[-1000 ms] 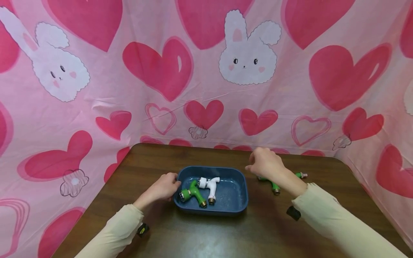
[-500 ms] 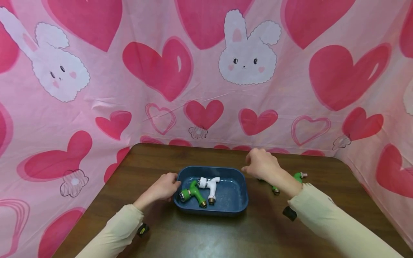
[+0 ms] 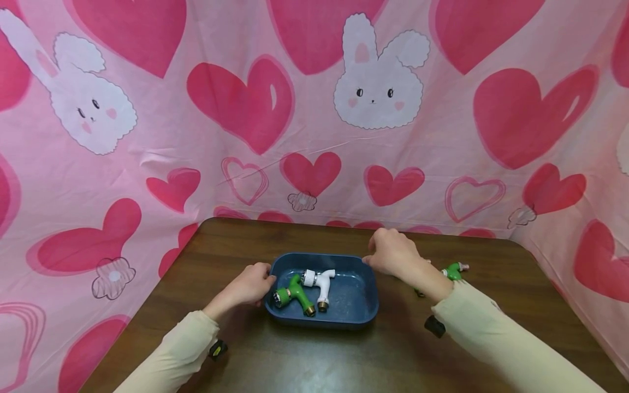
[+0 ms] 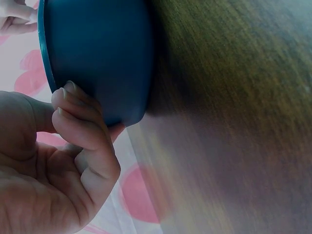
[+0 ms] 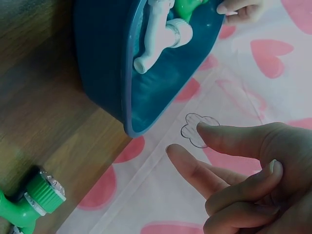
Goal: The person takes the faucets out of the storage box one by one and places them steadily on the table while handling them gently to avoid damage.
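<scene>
A blue plastic basin [image 3: 354, 295] stands on the wooden table. Inside it, toward the left, lie a green faucet [image 3: 297, 295] and a white faucet [image 3: 322, 285], both with brass-coloured threaded ends. My left hand [image 3: 249, 285] grips the basin's left rim with curled fingers, seen closer in the left wrist view. At the far right corner of the basin hovers my right hand [image 3: 395, 254]. In the right wrist view its thumb and forefinger are parted, just off the rim, and nothing is between them.
On the table right of the basin lie green faucet parts [image 3: 455, 271], partly hidden under the right forearm; a green faucet [image 5: 34, 204] shows in the right wrist view. A pink heart-and-rabbit cloth [image 3: 304, 131] hangs behind the table and at its sides.
My right hand has moved left from above the green faucets on the table to the basin's right rim. The left hand, the basin and the faucets in it have stayed put.
</scene>
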Tool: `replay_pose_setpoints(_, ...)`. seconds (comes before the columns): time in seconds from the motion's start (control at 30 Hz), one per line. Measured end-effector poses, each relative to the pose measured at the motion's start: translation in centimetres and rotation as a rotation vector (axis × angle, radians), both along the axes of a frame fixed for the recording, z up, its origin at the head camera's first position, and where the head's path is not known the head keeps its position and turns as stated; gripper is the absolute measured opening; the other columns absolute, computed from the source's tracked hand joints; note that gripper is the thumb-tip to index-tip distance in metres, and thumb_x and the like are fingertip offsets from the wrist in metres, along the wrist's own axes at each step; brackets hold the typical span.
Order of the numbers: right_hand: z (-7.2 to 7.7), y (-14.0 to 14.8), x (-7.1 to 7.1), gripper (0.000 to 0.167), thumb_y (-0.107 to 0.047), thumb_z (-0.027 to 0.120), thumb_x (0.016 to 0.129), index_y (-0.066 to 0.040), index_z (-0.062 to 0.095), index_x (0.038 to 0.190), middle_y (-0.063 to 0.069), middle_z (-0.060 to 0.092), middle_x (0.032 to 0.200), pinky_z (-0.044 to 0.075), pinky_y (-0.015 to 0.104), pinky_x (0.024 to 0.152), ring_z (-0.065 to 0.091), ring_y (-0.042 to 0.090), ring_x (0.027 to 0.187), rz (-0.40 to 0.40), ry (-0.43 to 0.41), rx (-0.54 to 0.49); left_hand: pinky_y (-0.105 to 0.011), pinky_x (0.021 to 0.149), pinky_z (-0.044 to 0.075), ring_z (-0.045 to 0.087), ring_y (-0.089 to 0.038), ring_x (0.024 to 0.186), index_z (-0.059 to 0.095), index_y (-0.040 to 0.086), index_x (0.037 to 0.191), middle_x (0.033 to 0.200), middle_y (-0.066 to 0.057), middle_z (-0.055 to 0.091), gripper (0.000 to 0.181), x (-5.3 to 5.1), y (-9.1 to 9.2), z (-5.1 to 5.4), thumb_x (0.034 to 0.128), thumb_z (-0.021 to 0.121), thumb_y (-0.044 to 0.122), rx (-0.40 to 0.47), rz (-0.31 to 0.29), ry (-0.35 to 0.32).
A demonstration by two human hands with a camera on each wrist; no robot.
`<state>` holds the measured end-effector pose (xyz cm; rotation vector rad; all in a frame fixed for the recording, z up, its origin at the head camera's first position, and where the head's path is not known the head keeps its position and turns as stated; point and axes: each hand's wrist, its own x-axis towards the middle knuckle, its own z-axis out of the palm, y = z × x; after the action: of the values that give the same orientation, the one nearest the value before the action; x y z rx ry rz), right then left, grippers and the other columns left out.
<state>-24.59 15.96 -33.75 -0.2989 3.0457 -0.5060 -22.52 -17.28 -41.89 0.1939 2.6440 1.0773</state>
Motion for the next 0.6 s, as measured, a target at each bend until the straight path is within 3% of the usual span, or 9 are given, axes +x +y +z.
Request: replay_pose_setpoints(0.6,-0.3,-1.8,-0.1,0.037,-0.029,0.091,0.083,-0.004,0.080,0.108,0.008,0.074,0.092,0.060,0.041,0.065,0.067,0.023,0.077,0.017,-0.018,0.019,-0.027,0.043,0.045,0.052,-0.018,0.042,0.062,-0.003,0.122,0.065,-0.011,0.059,0.019,0.0,0.0,0.0,0.1087,0.057,0.010,-0.012,-0.003,-0.012)
